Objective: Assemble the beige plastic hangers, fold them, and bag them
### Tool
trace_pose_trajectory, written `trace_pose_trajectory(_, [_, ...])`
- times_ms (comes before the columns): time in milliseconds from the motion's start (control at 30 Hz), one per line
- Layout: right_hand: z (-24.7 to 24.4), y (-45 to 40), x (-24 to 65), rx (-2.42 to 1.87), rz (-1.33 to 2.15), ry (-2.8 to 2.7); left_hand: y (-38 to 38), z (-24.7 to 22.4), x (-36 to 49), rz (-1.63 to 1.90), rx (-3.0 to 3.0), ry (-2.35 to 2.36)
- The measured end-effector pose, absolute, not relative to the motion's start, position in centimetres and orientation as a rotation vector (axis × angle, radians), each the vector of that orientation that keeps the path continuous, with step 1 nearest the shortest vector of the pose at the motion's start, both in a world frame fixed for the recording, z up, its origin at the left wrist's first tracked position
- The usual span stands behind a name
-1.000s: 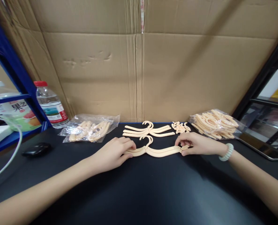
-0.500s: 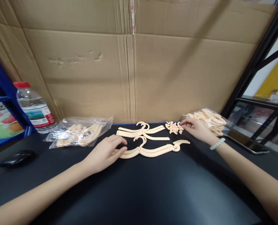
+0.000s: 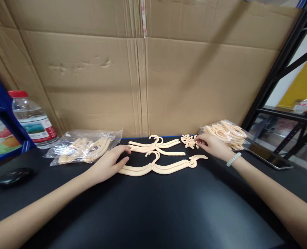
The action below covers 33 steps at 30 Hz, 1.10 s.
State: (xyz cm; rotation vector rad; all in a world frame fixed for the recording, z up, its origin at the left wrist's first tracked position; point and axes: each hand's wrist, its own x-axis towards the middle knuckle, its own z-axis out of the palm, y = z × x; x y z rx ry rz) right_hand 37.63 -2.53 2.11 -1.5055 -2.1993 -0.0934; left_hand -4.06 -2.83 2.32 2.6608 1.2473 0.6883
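A cream folding hanger [image 3: 169, 168] lies across the black table, with a small curved piece [image 3: 193, 161] at its right end. Behind it are more hanger parts [image 3: 143, 148] with a hook on top. My left hand [image 3: 109, 162] rests at the left end of the front hanger, thumb and fingers apart, holding nothing visible. My right hand [image 3: 212, 146] is at the right edge of a pile of small cream pieces [image 3: 188, 141], fingertips pinched together; what they hold, if anything, is too small to tell.
Clear bags of cream parts lie at the left [image 3: 84, 147] and right [image 3: 227, 133]. A water bottle [image 3: 35, 121] and black mouse [image 3: 12, 177] are at the left, a phone [image 3: 268, 156] at the right. Cardboard [image 3: 91, 69] stands behind.
My left hand has slid left along the front hanger, uncovering more of its left arm. My right hand has moved slightly left, further onto the small pieces, and its fingers have closed.
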Motion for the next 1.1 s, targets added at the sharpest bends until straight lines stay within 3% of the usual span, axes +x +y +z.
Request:
trace_pose_trajectory(467, [0.6, -1.8, 36.8, -1.379, 0.011, -2.438, -3.0, 2.3, -3.4, 0.519, 2.643, 1.159])
trace_pose_trajectory(833, [0.2, -1.6, 36.4, -1.373, -0.095, -2.387, -1.7, 1.4, -3.4, 0.721, 2.620, 1.285])
trace_pose_trajectory(1100, [0.6, -1.6, 36.2, -1.298, -0.167, -2.005, -1.3, 1.4, -3.3, 0.848, 2.495, 1.354])
